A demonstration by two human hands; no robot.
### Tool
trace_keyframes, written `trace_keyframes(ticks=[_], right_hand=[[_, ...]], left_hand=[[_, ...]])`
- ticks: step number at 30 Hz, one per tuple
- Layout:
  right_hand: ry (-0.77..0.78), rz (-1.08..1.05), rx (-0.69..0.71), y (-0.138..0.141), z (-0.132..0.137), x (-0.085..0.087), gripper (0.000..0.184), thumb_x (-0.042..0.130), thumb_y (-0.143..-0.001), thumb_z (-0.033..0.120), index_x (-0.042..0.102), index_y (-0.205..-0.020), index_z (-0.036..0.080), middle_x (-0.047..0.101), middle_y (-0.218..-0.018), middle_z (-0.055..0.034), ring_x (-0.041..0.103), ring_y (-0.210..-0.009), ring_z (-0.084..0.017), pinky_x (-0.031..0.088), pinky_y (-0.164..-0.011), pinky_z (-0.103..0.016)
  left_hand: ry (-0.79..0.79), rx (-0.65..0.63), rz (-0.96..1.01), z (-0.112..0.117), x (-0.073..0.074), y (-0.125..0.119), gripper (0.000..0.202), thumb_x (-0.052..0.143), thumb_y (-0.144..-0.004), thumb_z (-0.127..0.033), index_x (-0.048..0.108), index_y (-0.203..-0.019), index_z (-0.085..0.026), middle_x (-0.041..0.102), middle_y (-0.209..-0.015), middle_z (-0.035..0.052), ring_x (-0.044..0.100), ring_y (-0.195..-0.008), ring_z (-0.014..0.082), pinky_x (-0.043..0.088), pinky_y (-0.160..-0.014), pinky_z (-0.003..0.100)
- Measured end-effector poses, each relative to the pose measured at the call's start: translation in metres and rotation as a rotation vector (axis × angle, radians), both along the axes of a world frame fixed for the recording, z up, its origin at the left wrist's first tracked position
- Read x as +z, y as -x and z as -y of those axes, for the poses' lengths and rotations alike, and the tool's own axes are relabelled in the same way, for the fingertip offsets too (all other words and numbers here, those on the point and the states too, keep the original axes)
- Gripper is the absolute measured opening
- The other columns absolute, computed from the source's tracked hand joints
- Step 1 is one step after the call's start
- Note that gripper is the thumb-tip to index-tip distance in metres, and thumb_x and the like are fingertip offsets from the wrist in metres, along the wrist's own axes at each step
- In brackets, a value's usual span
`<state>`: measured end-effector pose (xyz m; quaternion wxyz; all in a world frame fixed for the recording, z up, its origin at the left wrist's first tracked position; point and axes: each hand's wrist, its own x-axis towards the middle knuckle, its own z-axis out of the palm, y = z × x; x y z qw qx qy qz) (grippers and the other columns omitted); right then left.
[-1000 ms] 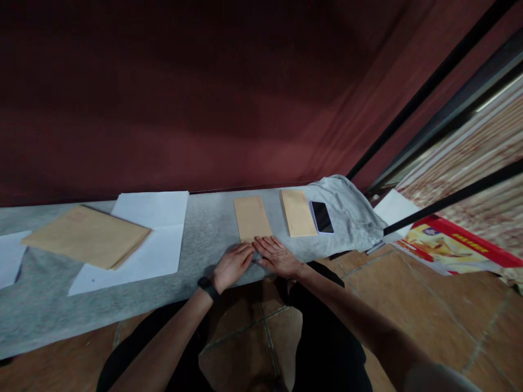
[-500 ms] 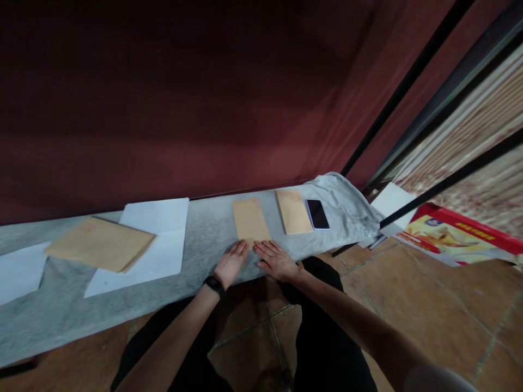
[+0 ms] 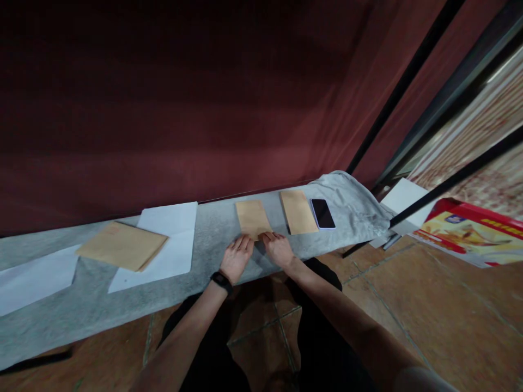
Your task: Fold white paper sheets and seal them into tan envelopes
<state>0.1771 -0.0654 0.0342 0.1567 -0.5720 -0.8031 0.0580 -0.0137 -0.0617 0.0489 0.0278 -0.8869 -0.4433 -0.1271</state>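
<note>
A brown paper envelope (image 3: 252, 215) lies on the grey cloth in front of me, its near end between my two hands. My left hand (image 3: 238, 257), with a black band on the wrist, has its fingers curled on the near left corner. At the near right corner my right hand (image 3: 278, 250) pinches the edge with bent fingers. The fingertips partly hide that end. To the right lies a second, thicker brown envelope or stack (image 3: 299, 211), and beside it a phone (image 3: 323, 213) with a dark screen.
Several brown envelopes (image 3: 122, 245) are piled on white paper sheets (image 3: 175, 231) at the left. Another white sheet (image 3: 36, 277) lies farther left. The cloth-covered bench (image 3: 212, 228) runs along a dark red wall. A red and yellow box (image 3: 469, 231) stands on the right beyond black bars.
My fingers lay flat across the envelope's near end before; now they are bent and grip its corners. The view has shifted slightly left.
</note>
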Motion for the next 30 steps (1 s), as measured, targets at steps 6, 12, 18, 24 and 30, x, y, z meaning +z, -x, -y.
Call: trace_keyframes(ticks=[6, 12, 18, 24, 30], right_hand=[[-0.082, -1.034, -0.335, -0.006, -0.017, 0.017, 0.022, 0.056, -0.097, 0.033, 0.074, -0.100, 0.020, 0.077, -0.098, -0.0064, 0.070, -0.085, -0.021, 0.055, -0.080, -0.032], [0.370, -1.902, -0.455, 0.029, -0.001, -0.020, 0.023, 0.077, -0.075, 0.039, 0.065, -0.084, 0.022, 0.074, -0.082, -0.0006, 0.070, -0.073, -0.016, 0.057, -0.074, -0.028], [0.630, -1.815, -0.391, 0.034, 0.018, -0.040, 0.028, 0.079, -0.074, 0.043, 0.067, -0.081, 0.019, 0.074, -0.074, -0.0040, 0.073, -0.070, -0.019, 0.059, -0.071, -0.032], [0.533, -0.986, -0.179, -0.008, 0.025, -0.022, 0.033, 0.053, -0.097, 0.039, 0.075, -0.098, 0.014, 0.080, -0.093, -0.0116, 0.075, -0.083, -0.022, 0.060, -0.084, -0.040], [0.045, -0.172, 0.202, -0.008, 0.045, -0.035, 0.048, 0.049, -0.103, 0.028, 0.052, -0.150, 0.019, 0.051, -0.157, -0.0118, 0.044, -0.148, -0.023, 0.035, -0.124, -0.046]], left_hand=[[0.178, 0.442, 1.010, -0.013, 0.022, -0.005, 0.059, 0.069, -0.091, -0.031, 0.047, -0.145, -0.020, 0.048, -0.156, 0.0165, 0.045, -0.146, 0.0300, 0.044, -0.117, 0.047], [1.066, 0.491, 1.479, 0.000, -0.011, -0.030, 0.040, 0.075, -0.085, -0.035, 0.060, -0.117, -0.016, 0.075, -0.105, 0.0128, 0.075, -0.095, 0.0230, 0.062, -0.082, 0.037], [1.056, 0.529, 1.446, 0.007, -0.034, -0.028, 0.052, 0.084, -0.069, -0.024, 0.059, -0.114, -0.020, 0.076, -0.087, 0.0028, 0.073, -0.076, 0.0178, 0.059, -0.068, 0.028], [0.971, 0.651, 1.121, -0.003, -0.043, -0.008, 0.054, 0.068, -0.080, -0.021, 0.049, -0.130, -0.020, 0.070, -0.069, -0.0031, 0.066, -0.052, 0.0169, 0.054, -0.055, 0.029], [0.337, 0.601, 0.497, 0.004, -0.046, 0.002, 0.036, 0.061, -0.090, -0.035, 0.059, -0.123, -0.019, 0.075, -0.097, 0.0116, 0.073, -0.095, 0.0302, 0.058, -0.082, 0.042]])
